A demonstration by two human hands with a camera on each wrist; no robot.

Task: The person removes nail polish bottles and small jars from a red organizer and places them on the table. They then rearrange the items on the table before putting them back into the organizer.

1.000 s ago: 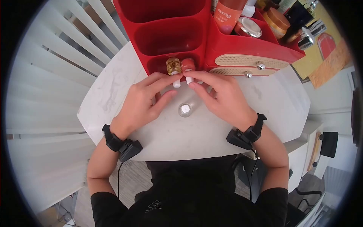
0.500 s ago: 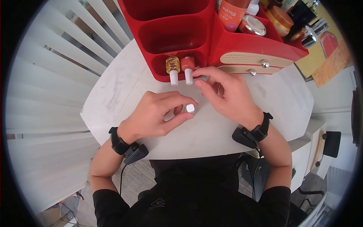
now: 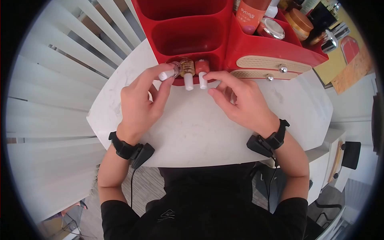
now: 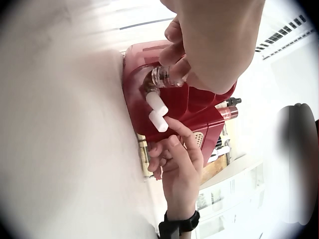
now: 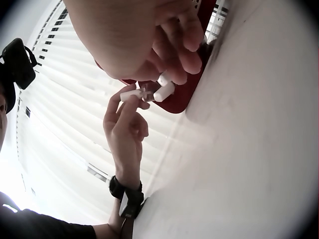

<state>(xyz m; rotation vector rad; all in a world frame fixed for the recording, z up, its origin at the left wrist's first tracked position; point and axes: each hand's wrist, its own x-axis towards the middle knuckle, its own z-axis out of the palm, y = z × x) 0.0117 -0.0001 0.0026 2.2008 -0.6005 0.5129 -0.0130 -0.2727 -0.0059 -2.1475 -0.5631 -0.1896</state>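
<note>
In the head view my left hand (image 3: 140, 98) pinches a clear nail polish bottle (image 3: 175, 68) with a white cap between thumb and index finger. The bottle tilts at the left end of the lowest compartment of a red organizer (image 3: 228, 44). Beside it a yellow nail polish bottle (image 3: 187, 68) leans in that compartment, its white cap pointing out. To its right lies a red nail polish bottle (image 3: 202, 67), also white-capped. My right hand (image 3: 245, 98) touches the red bottle's cap with its extended index finger, the thumb apart. In the left wrist view the two caps (image 4: 158, 121) nearly meet.
Two larger compartments of the organizer rise behind the bottles. Right of them are drawers (image 3: 264, 62) with silver knobs, under a tray holding an orange bottle (image 3: 250, 18), a round jar (image 3: 271, 28) and other cosmetics. All stand on a white marbled table (image 3: 180, 132) beside white blinds (image 3: 52, 80).
My left hand left the two bottles, took the clear bottle from the tabletop and carried it up and left to the lowest compartment. My right hand stayed by the red bottle.
</note>
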